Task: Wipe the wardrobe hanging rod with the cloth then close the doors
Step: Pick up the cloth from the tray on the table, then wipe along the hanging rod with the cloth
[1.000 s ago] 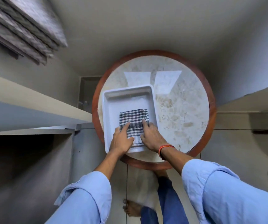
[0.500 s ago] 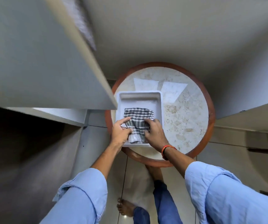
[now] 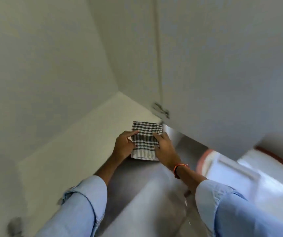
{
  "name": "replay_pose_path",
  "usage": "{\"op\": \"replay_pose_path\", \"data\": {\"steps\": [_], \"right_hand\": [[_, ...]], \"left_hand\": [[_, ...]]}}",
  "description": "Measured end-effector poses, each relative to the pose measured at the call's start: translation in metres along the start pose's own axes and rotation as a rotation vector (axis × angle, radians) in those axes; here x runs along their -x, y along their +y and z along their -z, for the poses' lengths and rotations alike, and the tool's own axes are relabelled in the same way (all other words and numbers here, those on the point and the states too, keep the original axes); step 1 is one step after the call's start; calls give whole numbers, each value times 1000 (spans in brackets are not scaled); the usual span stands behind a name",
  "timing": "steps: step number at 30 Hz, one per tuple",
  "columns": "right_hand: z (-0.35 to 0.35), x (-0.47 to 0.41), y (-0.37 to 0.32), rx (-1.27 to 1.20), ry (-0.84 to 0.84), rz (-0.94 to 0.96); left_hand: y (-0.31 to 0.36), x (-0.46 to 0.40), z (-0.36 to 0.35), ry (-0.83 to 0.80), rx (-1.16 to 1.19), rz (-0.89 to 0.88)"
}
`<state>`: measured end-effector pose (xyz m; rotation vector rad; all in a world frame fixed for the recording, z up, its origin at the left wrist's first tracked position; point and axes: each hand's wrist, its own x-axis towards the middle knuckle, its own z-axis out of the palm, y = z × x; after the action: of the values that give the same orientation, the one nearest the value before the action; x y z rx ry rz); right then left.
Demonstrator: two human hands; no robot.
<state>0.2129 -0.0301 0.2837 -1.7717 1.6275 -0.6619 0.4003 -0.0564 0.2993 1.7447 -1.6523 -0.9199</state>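
Inside the open wardrobe, just over the pale bottom shelf [image 3: 79, 134], both hands are holding a folded checked cloth [image 3: 145, 140] out in front. The left hand [image 3: 124, 146] pinches the cloth's left edge, forefinger laid along the top, and the right hand [image 3: 164, 147] grips the right edge with fingers curled over it, so both are closed on the cloth and it hangs in the air between them, not resting on anything as far as I can tell. The cloth is dark green-and-white check with a plain striped band at the near end.

There's an orange band [image 3: 180, 166] on the right wrist, and both arms wear rolled-up light blue sleeves [image 3: 86, 202].

To the right, a wardrobe door [image 3: 222, 65] stands open, with a metal hinge [image 3: 161, 111] just above the cloth's far right corner. Down at the lower right, pretty blurry, sits a white tray [image 3: 231, 177] on a round worktop with a reddish-brown rim [image 3: 277, 156], well apart from the cloth. The grey floor [image 3: 137, 185] shows under the arms.
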Motion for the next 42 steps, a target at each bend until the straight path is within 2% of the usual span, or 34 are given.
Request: {"op": "replay_pose_path", "data": {"steps": [6, 10, 17, 23, 28, 31, 33, 36, 39, 42], "right_hand": [[14, -69, -216, 77, 96, 547], [56, -112, -375, 44, 184, 886], [168, -129, -604, -83, 374, 1297], [238, -103, -747, -159, 638, 1599], [258, -73, -833, -53, 852, 1643], [254, -56, -866, 190, 1031, 1420], [246, -53, -884, 356, 1085, 1320], [224, -56, -908, 373, 971, 1487], [209, -57, -921, 244, 861, 1665], [206, -68, -928, 160, 966, 1675]], "left_hand": [[49, 14, 219, 452, -76, -173], [115, 22, 358, 809, -192, -342], [263, 63, 527, 1290, -416, -524], [359, 112, 634, 1588, -581, -645], [403, 147, 699, 1717, -662, -577], [417, 156, 728, 1697, -649, -500], [419, 154, 744, 1687, -652, -438], [416, 151, 757, 1663, -707, -416], [413, 154, 768, 1659, -741, -420], [404, 158, 774, 1674, -757, -450]]}}
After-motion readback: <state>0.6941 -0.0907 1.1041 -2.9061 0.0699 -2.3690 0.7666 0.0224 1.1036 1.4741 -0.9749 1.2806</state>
